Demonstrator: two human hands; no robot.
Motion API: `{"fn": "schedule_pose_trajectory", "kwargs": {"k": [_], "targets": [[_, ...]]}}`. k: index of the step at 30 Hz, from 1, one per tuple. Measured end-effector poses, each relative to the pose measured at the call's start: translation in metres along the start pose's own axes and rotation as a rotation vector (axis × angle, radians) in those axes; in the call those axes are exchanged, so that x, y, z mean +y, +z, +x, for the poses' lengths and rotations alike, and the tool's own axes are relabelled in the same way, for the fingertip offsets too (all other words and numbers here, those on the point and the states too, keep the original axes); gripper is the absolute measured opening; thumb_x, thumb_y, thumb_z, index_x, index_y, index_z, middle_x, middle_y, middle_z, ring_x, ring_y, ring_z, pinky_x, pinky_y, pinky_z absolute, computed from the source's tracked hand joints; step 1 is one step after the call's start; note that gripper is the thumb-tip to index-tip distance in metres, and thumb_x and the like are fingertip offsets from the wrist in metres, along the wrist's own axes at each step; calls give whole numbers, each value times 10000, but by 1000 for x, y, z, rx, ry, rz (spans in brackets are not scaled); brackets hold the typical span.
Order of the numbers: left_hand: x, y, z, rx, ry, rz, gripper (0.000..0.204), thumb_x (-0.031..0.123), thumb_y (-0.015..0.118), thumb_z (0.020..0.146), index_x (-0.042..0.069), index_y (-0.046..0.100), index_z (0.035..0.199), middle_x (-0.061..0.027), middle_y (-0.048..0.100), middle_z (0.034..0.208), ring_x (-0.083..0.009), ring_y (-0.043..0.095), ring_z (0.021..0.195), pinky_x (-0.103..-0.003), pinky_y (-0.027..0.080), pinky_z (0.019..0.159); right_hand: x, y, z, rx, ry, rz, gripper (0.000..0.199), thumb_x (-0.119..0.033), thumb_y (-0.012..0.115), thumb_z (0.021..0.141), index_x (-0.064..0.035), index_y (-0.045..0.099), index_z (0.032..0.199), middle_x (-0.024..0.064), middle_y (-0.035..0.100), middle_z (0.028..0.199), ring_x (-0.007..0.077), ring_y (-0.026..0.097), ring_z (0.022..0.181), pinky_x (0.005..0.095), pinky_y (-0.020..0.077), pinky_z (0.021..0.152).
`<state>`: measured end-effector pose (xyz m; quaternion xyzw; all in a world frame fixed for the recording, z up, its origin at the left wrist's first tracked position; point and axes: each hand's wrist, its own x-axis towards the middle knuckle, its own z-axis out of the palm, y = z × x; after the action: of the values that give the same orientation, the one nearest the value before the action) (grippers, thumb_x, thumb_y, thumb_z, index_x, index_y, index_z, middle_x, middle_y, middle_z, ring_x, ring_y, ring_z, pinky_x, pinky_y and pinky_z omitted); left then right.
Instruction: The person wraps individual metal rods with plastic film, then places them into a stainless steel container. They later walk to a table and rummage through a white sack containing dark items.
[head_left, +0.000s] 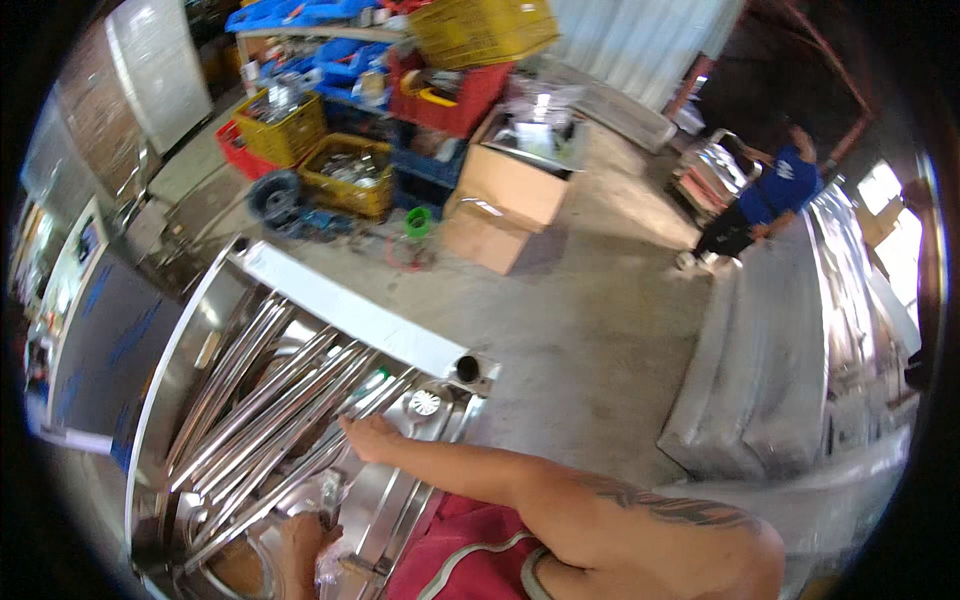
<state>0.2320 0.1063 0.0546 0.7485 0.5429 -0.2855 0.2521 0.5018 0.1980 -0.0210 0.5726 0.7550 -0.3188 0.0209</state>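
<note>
Grey floor [590, 330], partly lit; pale corrugated wall [640, 45] behind; bright window [880, 188] far right.

Includes a tilted yellow crate [483, 35] atop a red crate [462, 112], a cardboard box [520, 188] nearby, blue bins [268, 15] and, farther right, a person in a blue shirt [785, 190].

Tubes [256, 410] in metal unit [350, 310], crates [342, 195] beyond

Tubes side by side in unit, running nr-L to far-R. R hand [370, 438] at rightmost tube; L hand [303, 548] nearer, at unit's nr side. Panel [110, 345] L of unit. Crates partly stacked; carton [520, 185] just R of them. Floor [580, 340] btwn unit & stack [770, 380] on R. Co-worker [780, 190] by stack's far end.
</note>
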Motion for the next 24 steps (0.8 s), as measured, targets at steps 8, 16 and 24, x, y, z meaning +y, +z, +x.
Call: {"fn": "schedule_pose_trajectory", "kwargs": {"k": [8, 16, 24], "targets": [[1, 21, -2, 245, -92, -242, 364, 467, 765, 797, 118, 794, 897, -189, 753, 906, -373, 738, 827, -485, 595, 762, -1, 3, 11, -69, 86, -125, 767, -282, 613, 882, 45, 382, 1537, 232, 748, 964, 393, 744, 908, 510, 588, 816], [9, 19, -12, 232, -45, -277, 397, 480, 771, 755, 107, 803, 886, -170, 750, 886, -359, 731, 851, -467, 586, 792, 1, -12, 8, 28, 2, -7, 579, -282, 651, 897, -110, 476, 1420, 205, 745, 1066, 437, 704, 1029, 549, 533, 928], [-9, 16, 1, 292, -82, -222, 436, 540, 750, 745, 117, 797, 840, -186, 739, 824, -367, 733, 814, -467, 589, 752, 6, -17, 18, -217, -207, 442, 531, -88, 729, 821, -91, 577, 1330, 108, 750, 942, 231, 728, 859, 383, 562, 773]]}}
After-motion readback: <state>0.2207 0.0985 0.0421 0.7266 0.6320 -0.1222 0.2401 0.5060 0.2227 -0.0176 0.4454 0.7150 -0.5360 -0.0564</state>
